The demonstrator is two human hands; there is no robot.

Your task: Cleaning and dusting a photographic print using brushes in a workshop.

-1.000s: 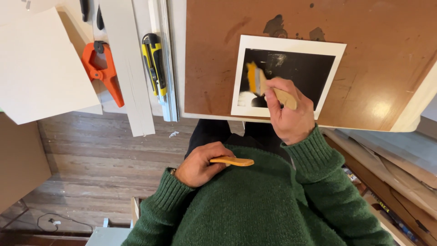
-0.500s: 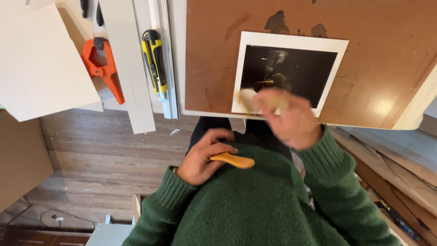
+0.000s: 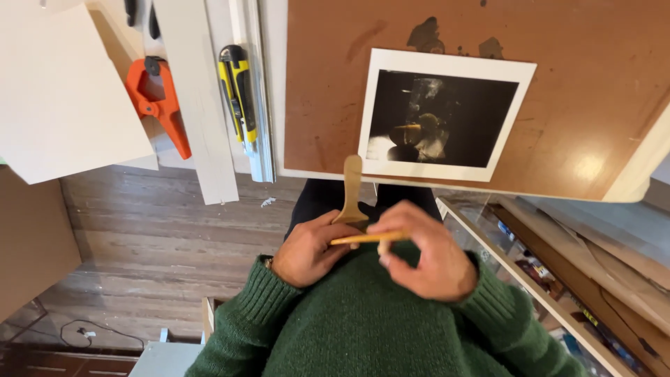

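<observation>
My left hand and my right hand meet in front of my green sweater. A thin orange wooden stick lies level between them: my left fingers grip its left end and my right fingertips touch its right end. A pale wooden tool stands upright between the hands, its narrow end pointing at the table and its wide end at my right fingertips. Just beyond it, a dark print with a white border lies flat on a brown board.
A yellow and black utility knife lies along a metal rail left of the board. An orange clamp and a white sheet sit further left. Wooden floor shows below, and shelves with stacked boards stand on the right.
My right hand has drawn back from the print to my chest with the pale tool. It now meets my left hand, which still holds the orange stick. The print lies uncovered.
</observation>
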